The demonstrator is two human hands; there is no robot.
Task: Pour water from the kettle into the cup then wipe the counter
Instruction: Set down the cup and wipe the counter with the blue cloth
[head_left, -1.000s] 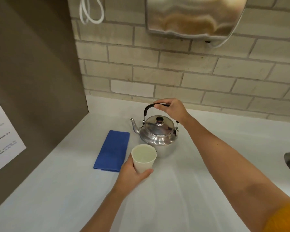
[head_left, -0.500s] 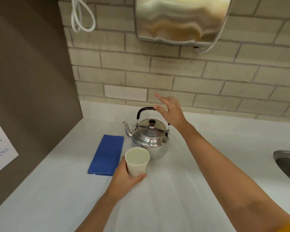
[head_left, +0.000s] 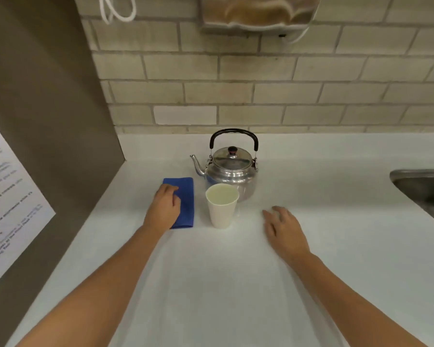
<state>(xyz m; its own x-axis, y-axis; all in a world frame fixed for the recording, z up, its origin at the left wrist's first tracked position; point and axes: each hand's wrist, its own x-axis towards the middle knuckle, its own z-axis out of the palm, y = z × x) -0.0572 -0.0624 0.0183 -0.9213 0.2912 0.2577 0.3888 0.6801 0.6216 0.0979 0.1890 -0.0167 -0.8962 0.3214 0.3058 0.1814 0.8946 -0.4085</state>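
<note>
A steel kettle (head_left: 232, 169) with a black handle stands upright on the white counter (head_left: 211, 284), spout pointing left. Just in front of it a white paper cup (head_left: 221, 209) stands upright with water inside. Left of the cup lies a folded blue cloth (head_left: 186, 196). My left hand (head_left: 164, 209) rests on the cloth's left part with fingers curled onto it. My right hand (head_left: 285, 227) lies flat on the counter to the right of the cup, fingers apart, holding nothing.
A steel sink (head_left: 426, 189) is set into the counter at the right edge. A brown side panel (head_left: 48, 121) with a printed paper sheet (head_left: 8, 196) bounds the left. A brick wall with a metal dispenser (head_left: 258, 13) rises behind.
My right hand let go of the kettle handle and dropped to the counter. My left hand released the cup and moved left onto the blue cloth.
</note>
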